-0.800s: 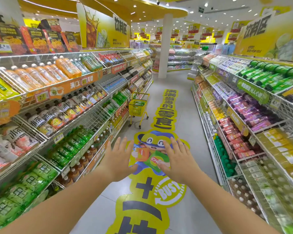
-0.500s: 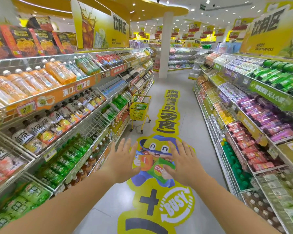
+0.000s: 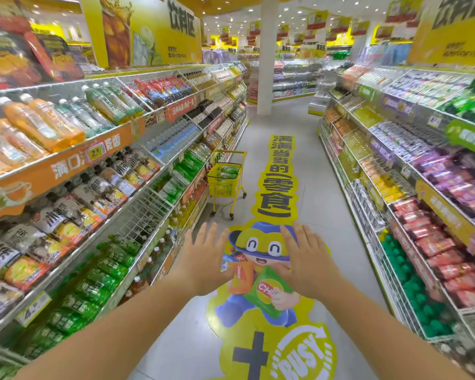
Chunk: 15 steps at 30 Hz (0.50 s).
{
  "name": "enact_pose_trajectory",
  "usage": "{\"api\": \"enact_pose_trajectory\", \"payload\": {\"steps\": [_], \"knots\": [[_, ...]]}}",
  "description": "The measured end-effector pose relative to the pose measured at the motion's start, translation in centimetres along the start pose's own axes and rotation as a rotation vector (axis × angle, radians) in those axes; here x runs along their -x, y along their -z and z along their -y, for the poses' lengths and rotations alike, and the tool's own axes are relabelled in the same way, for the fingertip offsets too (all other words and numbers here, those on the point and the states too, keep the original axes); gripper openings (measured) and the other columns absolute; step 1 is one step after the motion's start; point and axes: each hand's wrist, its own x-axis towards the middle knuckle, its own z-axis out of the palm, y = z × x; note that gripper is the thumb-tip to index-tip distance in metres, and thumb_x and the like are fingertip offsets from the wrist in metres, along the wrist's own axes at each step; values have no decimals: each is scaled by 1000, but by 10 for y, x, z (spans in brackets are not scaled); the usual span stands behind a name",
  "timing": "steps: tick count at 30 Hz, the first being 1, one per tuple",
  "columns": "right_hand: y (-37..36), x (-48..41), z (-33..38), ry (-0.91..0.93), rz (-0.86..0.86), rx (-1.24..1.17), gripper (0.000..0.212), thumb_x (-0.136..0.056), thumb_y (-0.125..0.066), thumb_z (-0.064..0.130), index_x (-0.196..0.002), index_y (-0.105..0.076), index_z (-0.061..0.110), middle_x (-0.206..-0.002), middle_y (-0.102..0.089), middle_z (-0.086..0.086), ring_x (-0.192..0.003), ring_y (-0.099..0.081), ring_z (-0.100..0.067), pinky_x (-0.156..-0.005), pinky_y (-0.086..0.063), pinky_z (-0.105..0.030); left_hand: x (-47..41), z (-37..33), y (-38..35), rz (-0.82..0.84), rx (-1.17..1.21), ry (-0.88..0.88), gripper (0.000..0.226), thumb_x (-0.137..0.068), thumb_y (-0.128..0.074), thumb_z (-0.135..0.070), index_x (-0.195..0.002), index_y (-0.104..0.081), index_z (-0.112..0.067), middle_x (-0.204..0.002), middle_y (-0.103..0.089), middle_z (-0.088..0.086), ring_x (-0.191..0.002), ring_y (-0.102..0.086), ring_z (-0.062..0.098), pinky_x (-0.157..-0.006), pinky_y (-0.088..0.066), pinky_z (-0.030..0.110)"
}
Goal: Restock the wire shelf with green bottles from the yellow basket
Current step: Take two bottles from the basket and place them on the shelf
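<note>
Shelf runs: 2, one along each edge of the aisle. The left run has tilted tiers of bottles. The right run holds mostly packets, with green caps low down.

Floor: grey, 1 aisle between the runs.

Decal: 1, yellow, with a cartoon figure and "BUSY" lettering, laid down the middle of the floor.

Pillar: 1, white, at the far end of the aisle.

Basket: 1, yellow, on a wheeled yellow frame. It stands at the left edge of the floor, just beside the left run and well ahead of the hands.

Wire shelf: 1 bay of bare mesh in the left run's middle tier, between the basket and the viewer.

Left hand: fingers straight and spread, palm down, holding nothing.

Right hand: the same, fingers spread, holding nothing. Both hands are out in front over the decal, near each other but apart.

Green bottles, shelf: one row group below and nearer than the bare mesh. Too blurred to count.

Green bottles, basket: lying in the top of the basket. The count cannot be told.
</note>
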Motion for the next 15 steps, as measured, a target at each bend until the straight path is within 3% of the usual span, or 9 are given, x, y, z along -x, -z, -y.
{"api": "enact_pose_trajectory", "payload": {"steps": [3, 8, 13, 15], "knots": [[-12, -64, -23, 8, -27, 17, 86, -82, -35, 68, -145, -47, 11, -143, -50, -24, -128, -50, -44, -101, -45, -56, -64, 9, -8, -5, -6, 14, 102, -82, -9, -82, -160, 8, -19, -169, 3, 13, -155, 4, 35, -122, -5, 60], [-28, -177, -66, 27, 3, 38, 94, -80, -13, 71, -158, -13, 19, -162, -18, -17, -149, -16, -36, -118, -19, -50, -182, 26, -12, -6, 16, 34, 97, -91, -29, -78, -161, 8, -20, -169, 4, 11, -155, 5, 33, -123, -6, 59], [-43, -289, -114, 31, 21, 58, 89, -83, -26, 70, -150, -40, 14, -148, -45, -21, -135, -43, -42, -107, -39, -54, -293, 44, -9, -9, 12, 67, 97, -91, -30, -76, -161, 6, -19, -169, 0, 13, -155, 0, 35, -122, -10, 59], [-45, -314, -124, 38, 33, 54, 91, -82, -24, 71, -150, -39, 14, -148, -44, -22, -136, -41, -42, -107, -38, -55, -318, 48, -8, 14, 1, 51, 97, -92, -29, -76, -161, 7, -18, -169, 2, 13, -155, 1, 35, -122, -10, 59]]}}
